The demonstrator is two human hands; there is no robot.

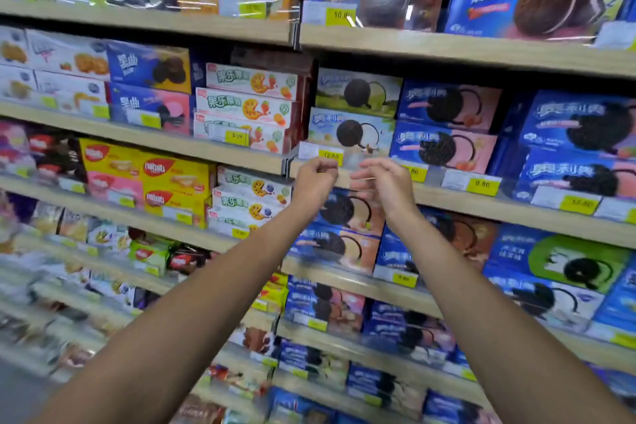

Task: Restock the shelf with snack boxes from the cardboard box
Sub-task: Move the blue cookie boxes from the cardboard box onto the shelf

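Head view. Both forearms are raised. Left hand [315,179] and right hand [382,182] sit side by side, near each other but apart, in front of the front edge of a shelf [447,198]. Left fingers [323,166] are curled in toward the thumb. The frame is blurred there, so I cannot tell whether they pinch anything or only touch the shelf edge. Right fingers [373,166] are loosely curled with the thumb apart from them, and nothing is held. A white-and-yellow price label [320,152] is just above the left fingertips. A pale-blue cookie box [351,132] stands on the shelf just above and behind both sets of fingers, with a green-toned cookie box [358,91] stacked on it. Blue-and-pink cookie boxes [444,146], two high, are up and right of the right fingers. White fruit-biscuit boxes [247,110], three high, are up and left of the left fingers, in the adjoining bay. Below the fingers, behind the wrists, are dark-blue cookie boxes [340,244] on the next level down.
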